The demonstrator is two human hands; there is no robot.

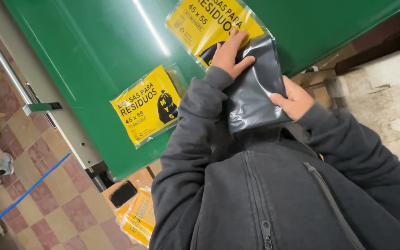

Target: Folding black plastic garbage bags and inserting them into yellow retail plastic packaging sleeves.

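Hands work together at the edge of the green tabletop [93, 55]: the left hand [230, 52] lies flat, its fingers [237, 37] spread and pressing down on a clear packet with a yellow printed card [209, 21], while the right hand [295, 99] pinches the lower edge of the grey folded plastic bags [253, 92] that stick out of that packet toward the person's dark zipped jacket [274, 194]. The left fingers are released, weighing the packet down rather than clutching it; the right fingers are closed on the grey stack, thumb on top. To do this well, I judge the flat hand should hold the packet against the tabletop near its open mouth so the film does not wrinkle or slide, and the gripping hand should keep the stack level and square to the opening, moving it evenly so no single sheet buckles or drags apart from the rest. A second sealed yellow packet [146, 106] lies apart to the left on the same surface. More yellow packets [137, 217] and a dark phone [122, 193] sit lower down beside the tabletop, over the checked tile floor [47, 203].
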